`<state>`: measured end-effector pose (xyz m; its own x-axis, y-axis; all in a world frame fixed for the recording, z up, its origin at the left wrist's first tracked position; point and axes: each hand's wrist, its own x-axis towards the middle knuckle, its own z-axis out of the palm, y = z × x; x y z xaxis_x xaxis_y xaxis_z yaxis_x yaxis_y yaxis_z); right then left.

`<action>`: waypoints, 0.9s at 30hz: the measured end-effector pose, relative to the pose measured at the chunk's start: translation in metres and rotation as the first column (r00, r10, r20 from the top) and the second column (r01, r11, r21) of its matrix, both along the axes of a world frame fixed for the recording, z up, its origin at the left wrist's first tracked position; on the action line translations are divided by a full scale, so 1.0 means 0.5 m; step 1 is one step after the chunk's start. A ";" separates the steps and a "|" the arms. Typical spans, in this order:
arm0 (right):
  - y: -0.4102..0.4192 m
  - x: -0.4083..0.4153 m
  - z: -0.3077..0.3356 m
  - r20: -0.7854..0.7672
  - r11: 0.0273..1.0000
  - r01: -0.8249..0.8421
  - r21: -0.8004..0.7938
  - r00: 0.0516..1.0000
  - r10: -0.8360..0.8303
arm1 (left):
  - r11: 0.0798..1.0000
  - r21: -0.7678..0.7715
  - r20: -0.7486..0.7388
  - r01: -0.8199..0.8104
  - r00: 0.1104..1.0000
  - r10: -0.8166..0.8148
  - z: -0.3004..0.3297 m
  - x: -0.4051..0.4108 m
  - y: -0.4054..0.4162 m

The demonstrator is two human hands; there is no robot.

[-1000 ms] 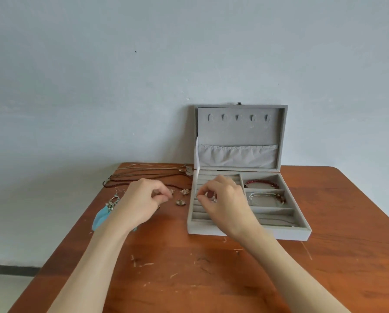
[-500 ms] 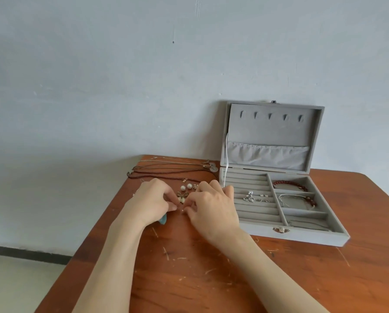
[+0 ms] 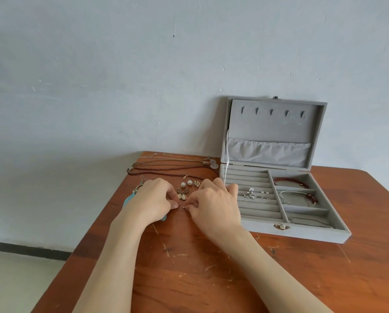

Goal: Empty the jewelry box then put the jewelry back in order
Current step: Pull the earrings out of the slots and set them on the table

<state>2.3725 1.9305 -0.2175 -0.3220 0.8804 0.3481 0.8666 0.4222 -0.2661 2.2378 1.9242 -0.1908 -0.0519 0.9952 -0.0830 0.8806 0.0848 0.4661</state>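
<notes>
The grey jewelry box point(image 3: 302, 232) stands open at the table's right rear. Its ring rows hold small silver earrings point(image 3: 251, 193), and its right compartments hold a red bead bracelet point(image 3: 289, 180) and a silver bracelet point(image 3: 298, 195). My left hand point(image 3: 154, 203) and right hand point(image 3: 213, 205) meet on the table left of the box. Each pinches a tiny piece, apparently an ear stud point(image 3: 180, 204) and its back point(image 3: 184, 207). Just beyond lie a butterfly pendant point(image 3: 182, 194), two pearls point(image 3: 186, 183) and several necklaces point(image 3: 171, 168). A turquoise feather earring point(image 3: 128, 199) lies partly under my left hand.
The wooden table point(image 3: 211, 279) is scratched, and its left edge runs close to the feather earring. A grey wall stands right behind the box lid point(image 3: 274, 123). Floor shows at the lower left.
My right hand left the box's ring rows and came to the table beside my left hand. The view swung left, so the box now sits further right.
</notes>
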 end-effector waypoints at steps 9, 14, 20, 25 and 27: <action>-0.001 0.005 0.001 0.014 0.995 -0.100 0.003 0.995 0.100 | 1.000 0.026 0.011 -0.006 1.000 0.006 -0.004 -0.008 0.002; -0.005 0.026 0.013 -0.202 0.994 -0.107 0.004 0.974 0.105 | 0.992 0.130 0.007 -0.006 1.000 0.005 -0.004 -0.001 0.003; 0.000 0.138 0.026 -0.296 0.999 0.022 0.049 0.955 -0.006 | 0.897 0.436 0.122 0.076 0.982 -0.143 0.010 0.064 -0.009; 0.023 0.256 0.021 -0.226 0.987 0.159 -0.008 0.961 -0.157 | 0.839 0.469 -0.027 0.277 0.954 -0.299 0.003 0.149 0.008; 0.035 0.282 0.022 -0.209 0.981 0.192 -0.031 0.958 -0.195 | 0.826 0.463 -0.100 0.320 0.945 -0.311 0.004 0.180 0.027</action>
<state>2.5135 1.9483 -0.2066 -0.0659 0.9227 0.3800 0.8556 0.2482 -0.4542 2.3280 1.9378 -0.1890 0.2750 0.8774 0.3932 0.8309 -0.4226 0.3619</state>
